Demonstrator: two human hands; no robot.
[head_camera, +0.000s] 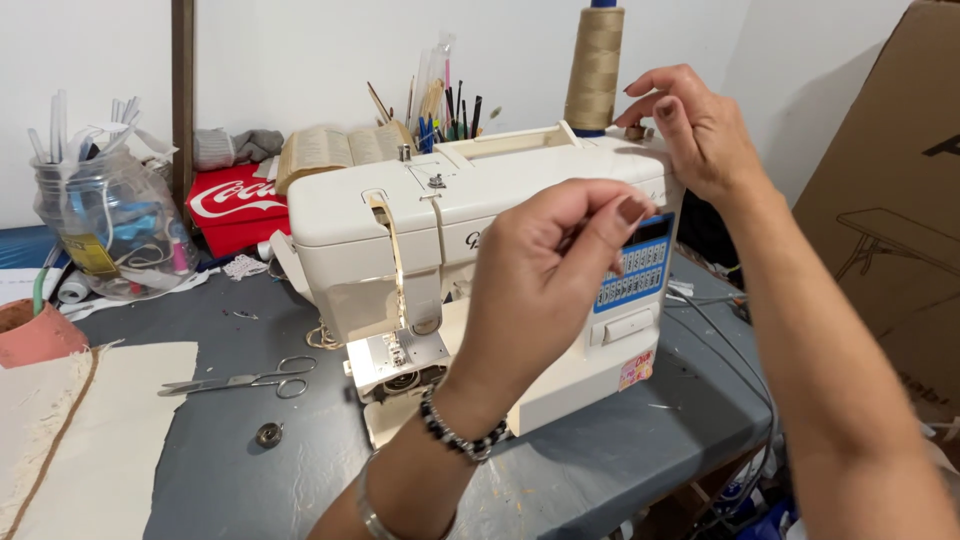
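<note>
Up top, the right hand (695, 125) touches the cream sewing machine (470, 230) beside the tan thread cone (595, 65), fingers loosely curled, gripping nothing visible. The left hand (545, 270) hovers before the machine, fingers pinched together; any thread between them cannot be told. Scissors (250, 380) and a bobbin (268, 434) lie on the grey bench (600, 450).

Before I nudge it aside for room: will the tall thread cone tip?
Probably tippy: the thread cone stands tall and narrow on the sewing machine. It looks fully wound, so likely fairly heavy. The right hand beside it could steady it.
</note>
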